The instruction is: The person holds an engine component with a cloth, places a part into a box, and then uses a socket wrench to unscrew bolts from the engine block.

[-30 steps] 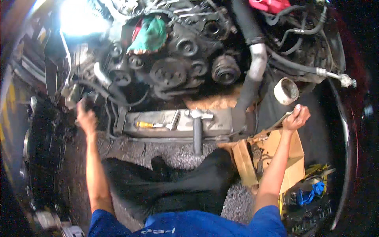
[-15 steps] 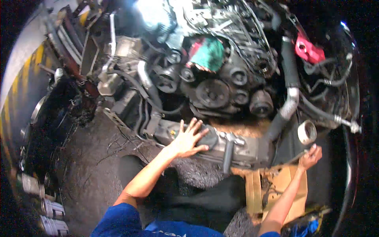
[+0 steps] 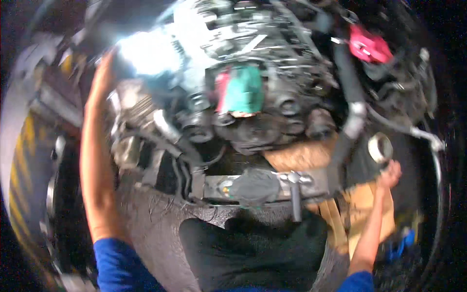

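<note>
My left arm stretches far forward along the left side, and my left hand (image 3: 109, 63) is beside a glaring white light (image 3: 151, 52). Glare and blur hide its fingers. At the right, my right hand (image 3: 389, 175) looks curled, just below a pale tape roll (image 3: 373, 149); whatever it grips cannot be made out. A hammer (image 3: 296, 197) with a metal head and grey handle lies on the front crossmember (image 3: 316, 184). Left of it lies a dark, rounded, flat piece (image 3: 255, 187).
Beyond the crossmember is an open engine with pulleys (image 3: 255, 131), a green and red cloth (image 3: 244, 90) covering part of it. A thick black hose (image 3: 346, 73) runs along its right, near a pink-red cloth (image 3: 369, 46). Flattened cardboard (image 3: 365, 209) lies below my right hand.
My left hand has left the dark flat piece and swung forward and left to the light. The view has shifted and blurred. My right hand stays near the tape roll.
</note>
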The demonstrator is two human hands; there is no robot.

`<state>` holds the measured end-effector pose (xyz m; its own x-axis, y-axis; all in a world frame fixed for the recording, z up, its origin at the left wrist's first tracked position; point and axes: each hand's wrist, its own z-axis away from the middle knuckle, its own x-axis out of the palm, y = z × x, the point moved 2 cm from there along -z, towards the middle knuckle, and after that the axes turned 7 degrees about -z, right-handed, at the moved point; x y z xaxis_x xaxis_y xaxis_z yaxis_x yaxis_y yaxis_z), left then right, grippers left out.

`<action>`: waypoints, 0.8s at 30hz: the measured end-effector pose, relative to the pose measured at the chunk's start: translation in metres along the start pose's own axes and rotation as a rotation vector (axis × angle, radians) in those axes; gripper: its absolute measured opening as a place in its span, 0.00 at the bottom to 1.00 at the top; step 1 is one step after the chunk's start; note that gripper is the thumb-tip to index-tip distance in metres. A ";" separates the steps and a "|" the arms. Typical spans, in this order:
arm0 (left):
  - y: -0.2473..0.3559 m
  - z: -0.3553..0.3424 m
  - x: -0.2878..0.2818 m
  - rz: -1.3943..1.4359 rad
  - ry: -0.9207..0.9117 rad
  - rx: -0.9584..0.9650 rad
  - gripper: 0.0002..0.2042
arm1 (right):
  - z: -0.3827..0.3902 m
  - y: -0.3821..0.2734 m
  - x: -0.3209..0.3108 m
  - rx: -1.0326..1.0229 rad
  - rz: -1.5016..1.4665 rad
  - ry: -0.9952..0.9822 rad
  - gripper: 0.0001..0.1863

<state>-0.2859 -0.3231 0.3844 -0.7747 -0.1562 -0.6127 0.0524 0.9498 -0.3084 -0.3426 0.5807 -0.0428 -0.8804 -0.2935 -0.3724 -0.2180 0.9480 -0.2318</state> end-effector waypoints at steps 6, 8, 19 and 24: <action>-0.075 -0.004 -0.009 -0.166 -0.491 0.010 0.31 | -0.028 -0.137 -0.013 0.263 -0.095 -0.170 0.14; -0.070 -0.025 0.005 -0.133 -0.549 0.044 0.29 | -0.044 -0.125 -0.041 0.375 -0.074 -0.433 0.15; -0.083 -0.079 -0.005 -0.020 -0.725 0.106 0.25 | -0.097 -0.205 -0.126 0.581 0.040 -0.667 0.21; -0.064 -0.111 -0.017 -0.006 -0.741 0.130 0.26 | -0.047 -0.249 -0.203 1.017 0.054 -1.051 0.21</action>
<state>-0.3462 -0.3512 0.4954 -0.1505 -0.3465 -0.9259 0.1592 0.9158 -0.3686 -0.1297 0.4103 0.1331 -0.0744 -0.6360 -0.7681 0.5820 0.5977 -0.5513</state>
